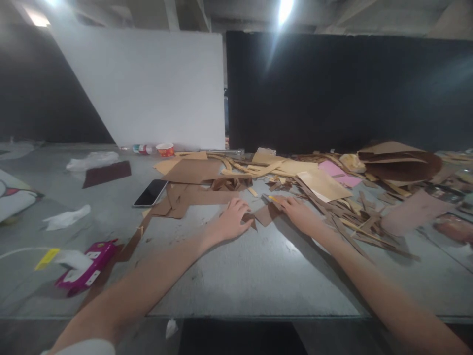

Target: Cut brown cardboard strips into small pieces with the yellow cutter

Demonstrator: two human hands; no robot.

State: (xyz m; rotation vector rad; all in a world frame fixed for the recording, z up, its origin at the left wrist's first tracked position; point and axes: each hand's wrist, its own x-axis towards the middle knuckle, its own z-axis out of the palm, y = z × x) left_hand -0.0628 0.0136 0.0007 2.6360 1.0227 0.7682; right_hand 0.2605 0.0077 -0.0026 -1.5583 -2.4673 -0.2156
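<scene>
My right hand (298,213) is closed around a yellow box cutter (272,198), whose grey tip points left; most of its handle is hidden in the fingers. Below that hand, a small brown sheet piece (266,214) lies on the table, touching or nearly touching the fingers. To the left, my left hand (234,219) has its fingers curled over another small dark brown piece (250,218), partly covered by the thumb and fingers. Whether the pieces are leather or card I cannot tell.
Brown sheets (194,171) and a phone (150,193) lie beyond my left hand. A purple power strip (88,266) sits front left. Thin offcut strips (364,222) pile up at the right, near a pink sheet (338,173). A red paper cup (165,149) stands at the back.
</scene>
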